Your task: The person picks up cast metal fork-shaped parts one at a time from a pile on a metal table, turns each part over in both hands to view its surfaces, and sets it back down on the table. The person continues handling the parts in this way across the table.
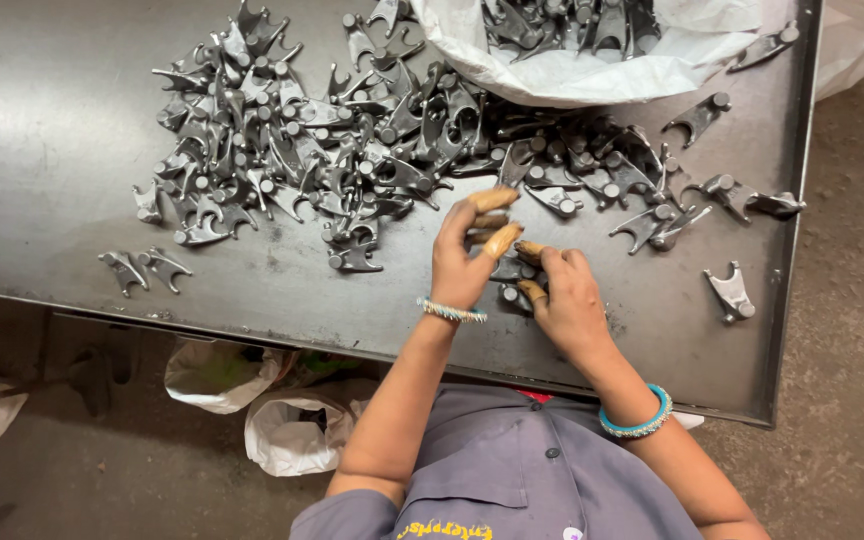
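Head view has us looking down on a dark metal table [72, 130] strewn with small grey forged fork-shaped parts. We have both hands near the front middle of the table, close together. Our left hand [467, 255] has its fingers stretched forward, the tips wrapped in tan finger guards, reaching to the near edge of the big pile of parts [332, 140] that spreads across the middle of the table; it lies over a part, though we cannot tell whether it grips it. Our right hand [564, 295] is curled, fingers bent around a grey part [509, 270] that lies between the two hands, with another part just under the thumb. A beaded bracelet [450, 312] sits on the left wrist and a turquoise bangle [637, 420] on the right forearm.

Behind the hands, at the far edge, a white sack [592, 75] stands open with more of the same parts inside. Loose parts lie scattered to the right of the pile, one alone [732, 293] near the right edge of the table, and a pair [142, 268] lies apart at the left front. Below the table, on the floor, are crumpled white bags [292, 435]. We wear a grey buttoned shirt [512, 480]
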Available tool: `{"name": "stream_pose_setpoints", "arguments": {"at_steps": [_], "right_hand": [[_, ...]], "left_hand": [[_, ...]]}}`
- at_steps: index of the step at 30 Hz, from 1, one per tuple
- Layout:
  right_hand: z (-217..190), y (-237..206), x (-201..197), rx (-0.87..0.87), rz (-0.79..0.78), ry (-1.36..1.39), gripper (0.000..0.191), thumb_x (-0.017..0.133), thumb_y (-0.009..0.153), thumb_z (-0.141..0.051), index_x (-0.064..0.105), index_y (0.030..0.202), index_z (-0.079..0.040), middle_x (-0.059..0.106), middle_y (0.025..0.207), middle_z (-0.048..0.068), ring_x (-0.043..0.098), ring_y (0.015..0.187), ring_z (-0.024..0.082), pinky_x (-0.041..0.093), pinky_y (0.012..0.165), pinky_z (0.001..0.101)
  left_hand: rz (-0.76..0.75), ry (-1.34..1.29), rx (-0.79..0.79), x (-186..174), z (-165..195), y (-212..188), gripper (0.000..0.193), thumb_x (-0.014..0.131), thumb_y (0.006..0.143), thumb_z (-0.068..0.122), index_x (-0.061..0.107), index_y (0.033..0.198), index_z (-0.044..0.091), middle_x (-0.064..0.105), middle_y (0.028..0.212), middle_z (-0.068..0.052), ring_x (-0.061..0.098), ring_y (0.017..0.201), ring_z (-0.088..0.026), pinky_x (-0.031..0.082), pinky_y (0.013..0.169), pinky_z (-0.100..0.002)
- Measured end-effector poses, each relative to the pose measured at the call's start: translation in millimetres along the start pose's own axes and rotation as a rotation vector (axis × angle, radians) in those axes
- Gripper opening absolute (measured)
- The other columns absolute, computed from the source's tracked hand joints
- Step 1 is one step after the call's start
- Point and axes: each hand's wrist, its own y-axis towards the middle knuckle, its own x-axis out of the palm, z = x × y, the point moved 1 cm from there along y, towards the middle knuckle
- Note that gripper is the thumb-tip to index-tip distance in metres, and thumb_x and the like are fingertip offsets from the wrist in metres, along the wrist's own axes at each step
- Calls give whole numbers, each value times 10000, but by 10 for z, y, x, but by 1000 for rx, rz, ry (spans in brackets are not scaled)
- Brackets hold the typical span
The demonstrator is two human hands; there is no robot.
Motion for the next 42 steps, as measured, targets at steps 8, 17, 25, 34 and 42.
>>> {"name": "stream_pose_setpoints", "arguments": {"at_steps": [8,17,25,34,42], "right_hand": [[154,-61,12,-121,80,97,378,780,778,24,628,1117,-46,662,1026,139,622,956,357,522,821,442],[152,-448,-133,-194,170,297,558,789,819,67,516,1299,-11,685,1202,153,666,1089,301,553,941,402],[112,-541,-153,11,54,791,702,754,831,107,400,1427,-3,627,1363,178,648,1169,192,548,1013,335],[140,-556,-111,5,32,789,596,745,850,94,495,1386,21,674,1269,143,632,1051,147,542,913,287],[-5,-421,-149,288,-163,395,344,797,883,-123,703,1208,-63,755,1029,86,684,815,150,559,707,295]], "left_hand": [[140,337,35,-134,-312,-409,256,669,972,53,653,1224,10,700,1124,-107,740,970,-191,579,837,-289],[8,-342,-365,-89,-475,-654,174,774,909,74,759,1057,-16,766,971,-62,704,863,-108,570,776,-258],[14,-693,-469,-130,-771,-807,147,779,876,-9,750,1019,-26,766,954,-83,713,852,-140,590,779,-293],[22,-701,-495,-163,-731,-836,176,779,908,7,751,1076,-37,759,970,-71,685,835,-117,559,754,-264],[-3,-549,-463,-385,-502,-951,164,751,934,84,725,1051,-29,758,884,-88,703,758,-126,557,658,-262]]}}
